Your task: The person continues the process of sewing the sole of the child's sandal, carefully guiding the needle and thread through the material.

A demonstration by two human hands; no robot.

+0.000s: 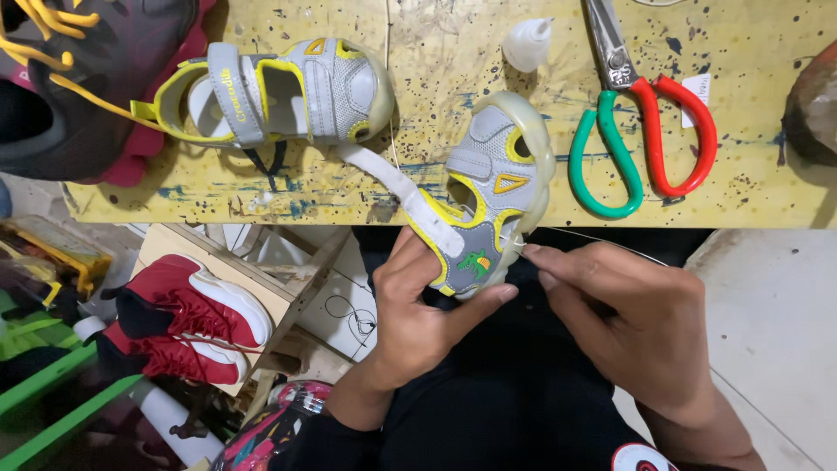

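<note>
Left grip (418, 301) around grey sandal (488, 196)

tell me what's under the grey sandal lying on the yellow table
The grey sandal lies on its side on the paint-flecked yellow table. A dark strap or cord pokes out below it. What lies directly beneath the sandal is covered.

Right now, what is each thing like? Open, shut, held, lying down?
Left hand: gripping the held sandal from below.
Right hand: pinching a thread at the sandal's edge.
Held sandal: strap open, toe resting on the table.
Other sandal: lying on its side, straps closed.
Scissors: shut, flat on the table.
Glue bottle: capped, lying down.
</note>
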